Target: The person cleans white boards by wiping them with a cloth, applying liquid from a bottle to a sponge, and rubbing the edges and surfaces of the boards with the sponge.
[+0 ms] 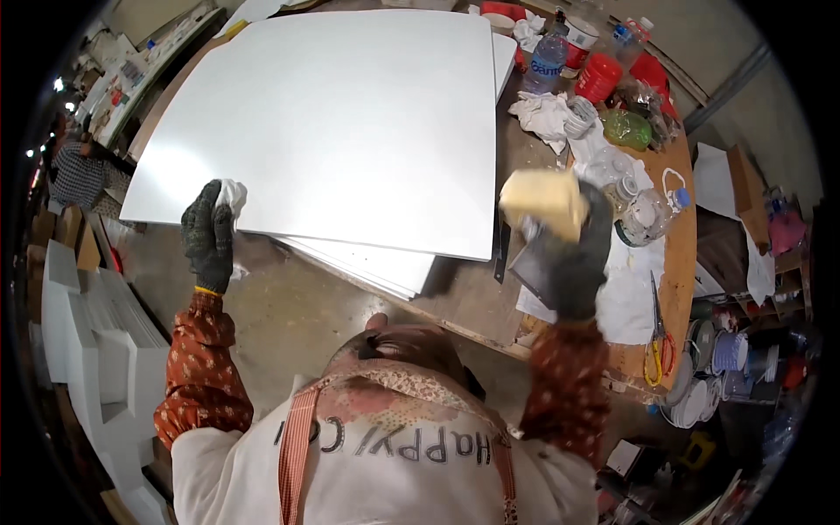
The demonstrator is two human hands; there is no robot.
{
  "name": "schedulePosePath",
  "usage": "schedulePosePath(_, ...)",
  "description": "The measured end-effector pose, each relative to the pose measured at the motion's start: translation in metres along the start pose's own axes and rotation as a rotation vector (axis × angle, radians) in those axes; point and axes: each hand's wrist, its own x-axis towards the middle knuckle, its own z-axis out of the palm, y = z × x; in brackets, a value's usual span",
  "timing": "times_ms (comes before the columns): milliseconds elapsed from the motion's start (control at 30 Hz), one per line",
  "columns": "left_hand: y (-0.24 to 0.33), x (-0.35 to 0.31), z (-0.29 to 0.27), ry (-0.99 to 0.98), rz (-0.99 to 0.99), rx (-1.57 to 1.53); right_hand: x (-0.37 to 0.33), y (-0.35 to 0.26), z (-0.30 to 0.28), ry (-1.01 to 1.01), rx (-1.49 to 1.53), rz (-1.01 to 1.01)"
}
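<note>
A large glossy white panel lies flat on the wooden table, its near edge overhanging toward me. My left hand, in a dark knitted glove, is closed on a crumpled white cloth at the panel's near left edge. My right hand, in a dark glove and smeared by motion, grips a pale yellow sponge-like block. This block is held to the right of the panel, apart from it. More white panels stick out beneath the top one.
Bottles, such as a clear plastic bottle, and a red jar crowd the table's far right, beside crumpled paper. Scissors lie at the right edge. White boards stand on the left. Another person is at far left.
</note>
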Motion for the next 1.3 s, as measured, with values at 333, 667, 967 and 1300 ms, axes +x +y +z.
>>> schedulePosePath(333,-0.001,-0.002,0.009,0.069,-0.044,0.010,-0.062,-0.019,-0.010,-0.286,-0.846,-0.020)
schedulePosePath(667,-0.003,-0.002,0.007,0.066,0.017,0.044,-0.009,-0.045,0.028,-0.759,-1.149,-0.538)
schedulePosePath(967,-0.007,-0.003,0.003,0.074,0.000,-0.001,-0.007,-0.026,0.054,-0.787,-1.056,-0.693)
schedulePosePath(1300,-0.004,0.001,0.002,0.029,-0.007,-0.029,-0.007,-0.012,0.080,-0.768,-1.121,-0.603)
